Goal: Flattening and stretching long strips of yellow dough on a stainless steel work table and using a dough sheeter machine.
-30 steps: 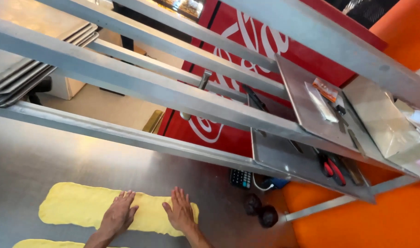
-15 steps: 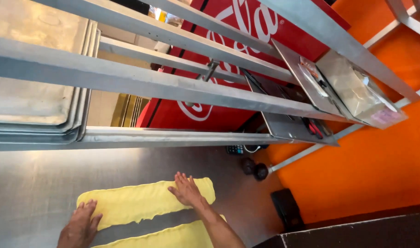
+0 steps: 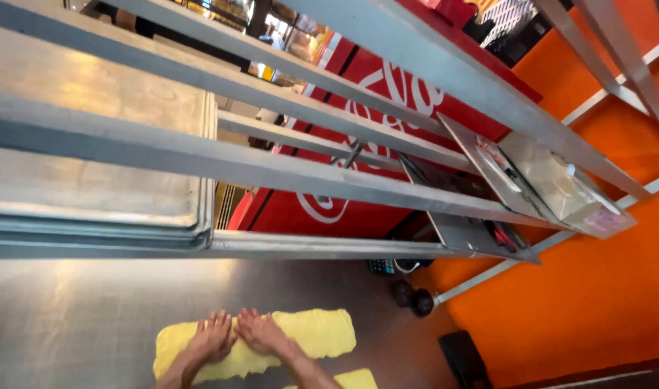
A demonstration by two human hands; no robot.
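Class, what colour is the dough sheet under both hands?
Pale yellow dough sheet, seen in the head view.

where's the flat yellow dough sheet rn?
Head view, bottom centre: the flat yellow dough sheet lies on the steel worktable, under both hands, the left hand and right hand.

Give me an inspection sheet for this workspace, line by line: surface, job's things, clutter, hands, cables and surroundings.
Surface: brushed steel table, bare around the dough.
Job's things: long yellow dough sheet lying flat; a second yellow dough piece at the bottom edge.
Clutter: two dark round objects near the table's far end.
Hands: left hand and right hand side by side, flat on the sheet, empty.
Cables: white cord beside a small dark device.
Surroundings: steel shelf rails, stacked metal trays, red cabinet, orange wall.
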